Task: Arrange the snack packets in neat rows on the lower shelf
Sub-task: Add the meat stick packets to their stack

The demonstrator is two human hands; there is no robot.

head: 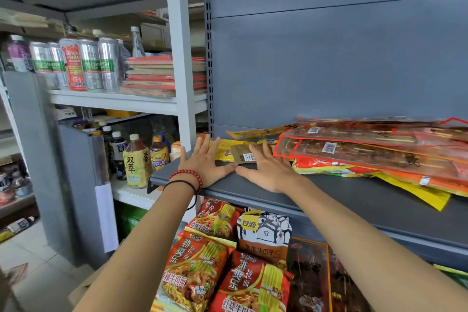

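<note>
Both my hands lie flat, fingers straight, on the dark grey shelf (329, 195) near its left end, thumbs almost touching. My left hand (205, 159) wears a red bead bracelet; its fingertips reach a yellow packet (225, 151). My right hand (266, 167) rests with its fingertips on a small brown packet (243, 153) that lies over the yellow one. To the right, large clear red-edged snack packets (367, 144) lie in a loose overlapping pile on yellow and orange packets (415, 186). Red noodle packets (202, 268) and a seed packet (263, 233) fill the level below.
A light grey rack to the left holds cans (83, 66), a stack of red books (162, 76) and drink bottles (138, 159). Its upright post (179, 58) stands beside the shelf's left end. The grey back panel (329, 58) rises behind the shelf.
</note>
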